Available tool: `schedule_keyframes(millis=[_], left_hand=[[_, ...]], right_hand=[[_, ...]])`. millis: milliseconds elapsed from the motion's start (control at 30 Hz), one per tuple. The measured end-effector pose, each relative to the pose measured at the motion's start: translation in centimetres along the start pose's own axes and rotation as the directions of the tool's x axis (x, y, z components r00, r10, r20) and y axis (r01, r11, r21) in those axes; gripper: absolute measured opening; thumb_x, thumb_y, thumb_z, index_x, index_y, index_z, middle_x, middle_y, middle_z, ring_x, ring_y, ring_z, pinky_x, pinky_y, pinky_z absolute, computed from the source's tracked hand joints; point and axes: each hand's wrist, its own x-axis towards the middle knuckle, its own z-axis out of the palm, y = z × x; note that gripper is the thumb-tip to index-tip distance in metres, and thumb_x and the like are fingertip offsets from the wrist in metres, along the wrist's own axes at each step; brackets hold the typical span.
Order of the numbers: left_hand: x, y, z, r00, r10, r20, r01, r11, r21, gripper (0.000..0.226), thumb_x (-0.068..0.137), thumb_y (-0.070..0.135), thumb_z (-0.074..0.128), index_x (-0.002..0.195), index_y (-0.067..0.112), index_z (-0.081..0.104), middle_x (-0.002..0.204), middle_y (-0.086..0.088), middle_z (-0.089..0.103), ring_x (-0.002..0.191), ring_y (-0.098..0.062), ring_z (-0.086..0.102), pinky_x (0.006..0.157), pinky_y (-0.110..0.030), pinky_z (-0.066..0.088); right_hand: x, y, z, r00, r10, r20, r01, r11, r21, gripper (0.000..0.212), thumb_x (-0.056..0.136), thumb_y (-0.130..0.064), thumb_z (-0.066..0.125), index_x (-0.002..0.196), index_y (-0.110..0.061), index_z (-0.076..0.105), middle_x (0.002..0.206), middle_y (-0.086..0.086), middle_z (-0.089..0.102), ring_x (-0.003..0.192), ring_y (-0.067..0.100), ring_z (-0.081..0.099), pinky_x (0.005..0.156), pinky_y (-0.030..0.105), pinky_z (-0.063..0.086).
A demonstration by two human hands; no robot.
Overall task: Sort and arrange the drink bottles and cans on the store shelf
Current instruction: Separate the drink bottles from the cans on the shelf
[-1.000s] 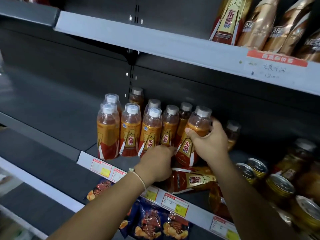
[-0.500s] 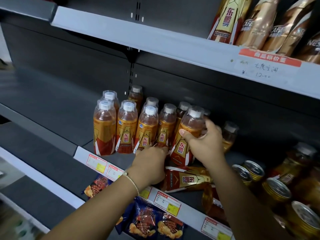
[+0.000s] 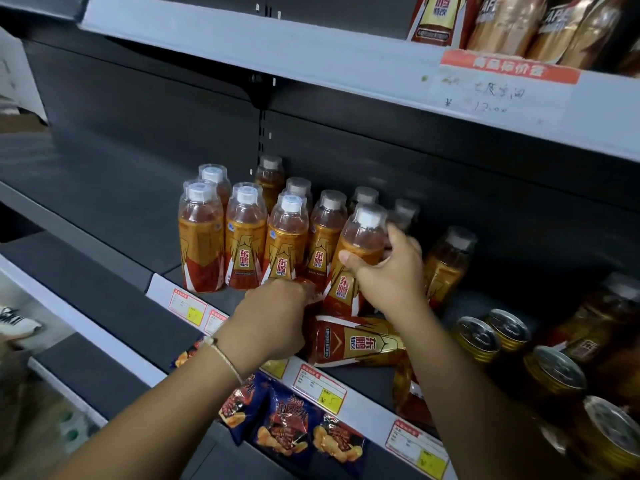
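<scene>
while the head view is looking down at the grey metal store shelf [image 3: 114, 271], the right hand [image 3: 388, 271] is gripping the shoulder of a tilted amber plastic drink bottle with a white cap [image 3: 360, 244], thumb in front, fingers curling behind. its long axis is leaning up and to the right, its base sitting beside the upright row of matching amber bottles [image 3: 242, 237] on its left. the left hand [image 3: 273, 320] is reaching low at the foot of that row; its fingers are hidden behind its own back, so whether it is holding anything cannot be told.

a second amber bottle with a red and gold label [image 3: 353, 341] is lying on its side at the shelf front, long axis running left to right, just below the right hand and just right of the left hand. the left hand appears nearer to it. gold ring-pull cans [image 3: 498, 336] are standing near the right edge.

the lying bottle's cap end is covered by the right forearm. the far-right cans are blurred and cut off. the snack packets [image 3: 287, 420] below are partly hidden.
</scene>
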Motion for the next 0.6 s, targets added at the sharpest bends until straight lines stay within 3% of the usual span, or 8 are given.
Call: schedule_keyframes(millis=[100, 233, 433, 500, 600], left_hand=[[-0.1, -0.3, 0.1, 1.000, 0.011, -0.015, -0.011, 1.000, 0.008, 0.057, 0.077, 0.011, 0.061, 0.132, 0.025, 0.052, 0.116, -0.002, 0.064, 0.106, -0.025, 0.060, 0.082, -0.042, 0.057], [0.2, -0.8, 0.0, 0.998, 0.062, -0.026, -0.062, 0.998, -0.003, 0.060, 0.077, 0.010, 0.062, 0.134, 0.022, 0.052, 0.116, -0.002, 0.066, 0.102, -0.024, 0.063, 0.080, -0.038, 0.057], [0.6, -1.5, 0.2, 0.984, 0.172, -0.038, -0.171, 0.985, 0.018, 0.065, 0.074, 0.007, 0.062, 0.137, 0.020, 0.054, 0.135, 0.001, 0.060, 0.124, -0.020, 0.054, 0.100, -0.038, 0.049], [0.8, -1.5, 0.2, 0.981, 0.183, -0.062, -0.182, 0.983, 0.024, 0.060, 0.073, 0.007, 0.061, 0.133, 0.017, 0.059, 0.131, -0.001, 0.062, 0.122, -0.022, 0.056, 0.097, -0.039, 0.050], [0.8, -1.4, 0.3, 0.979, 0.178, -0.096, -0.174, 0.984, 0.046, 0.054, 0.073, 0.007, 0.059, 0.127, 0.014, 0.063, 0.127, -0.003, 0.065, 0.118, -0.023, 0.058, 0.094, -0.039, 0.052]], right_hand=[[-1.4, 0.7, 0.9, 1.000, -0.008, -0.012, 0.008, 1.000, 0.005, 0.085, 0.069, -0.040, 0.088, 0.143, -0.026, 0.048, 0.119, -0.009, 0.037, 0.105, 0.010, 0.051, 0.091, 0.024, 0.042], [-1.5, 1.1, 0.8, 0.999, 0.022, -0.025, -0.022, 1.000, -0.015, 0.090, 0.067, -0.047, 0.088, 0.143, -0.026, 0.046, 0.131, 0.000, 0.045, 0.112, 0.017, 0.058, 0.091, 0.028, 0.050], [-1.9, 1.7, 0.4, 0.999, -0.041, 0.019, 0.043, 0.996, -0.079, 0.086, 0.070, -0.050, 0.084, 0.143, -0.029, 0.042, 0.132, 0.002, 0.047, 0.102, 0.006, 0.044, 0.067, 0.008, 0.027], [-2.1, 1.9, 0.3, 0.998, -0.047, 0.034, 0.050, 0.995, -0.087, 0.085, 0.073, -0.048, 0.082, 0.145, -0.029, 0.040, 0.134, 0.003, 0.047, 0.103, 0.006, 0.042, 0.069, 0.006, 0.024], [-2.4, 2.0, 0.1, 0.998, -0.043, 0.045, 0.046, 0.997, -0.070, 0.089, 0.075, -0.044, 0.082, 0.148, -0.028, 0.035, 0.138, 0.004, 0.045, 0.114, 0.014, 0.052, 0.084, 0.015, 0.039]])
